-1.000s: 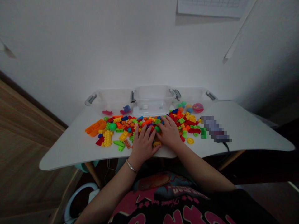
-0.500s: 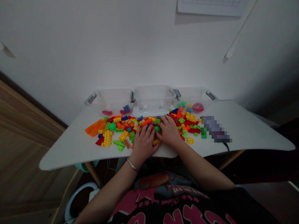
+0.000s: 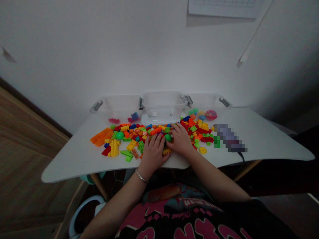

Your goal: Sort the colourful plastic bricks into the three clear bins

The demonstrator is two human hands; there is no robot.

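Observation:
A wide pile of colourful toy building bricks (image 3: 131, 145) covers the middle of the white table (image 3: 74, 159). My left hand (image 3: 154, 151) lies on the front of the pile, fingers stretched forward and spread over the bricks. To its right, my right hand (image 3: 180, 139) also rests on the pile with its fingers apart. Between the hands sits a green ball (image 3: 168, 137), close to the right hand's thumb. A yellow brick (image 3: 166, 151) shows under the hands near the table edge. Another green ball (image 3: 120, 135) lies left among the bricks. What is beneath the palms is hidden.
Along the wall stand a left clear bin (image 3: 122, 101) with red and blue pieces, a middle clear bin (image 3: 164, 99), and a right clear bin (image 3: 204, 99) with coloured balls. An orange tray-like piece (image 3: 101, 136) lies left. A blurred-out device (image 3: 229, 137) with a cable lies right.
Both hands stay in nearly the same place on the bricks. The view has shifted very slightly; nothing has visibly been picked up or let go.

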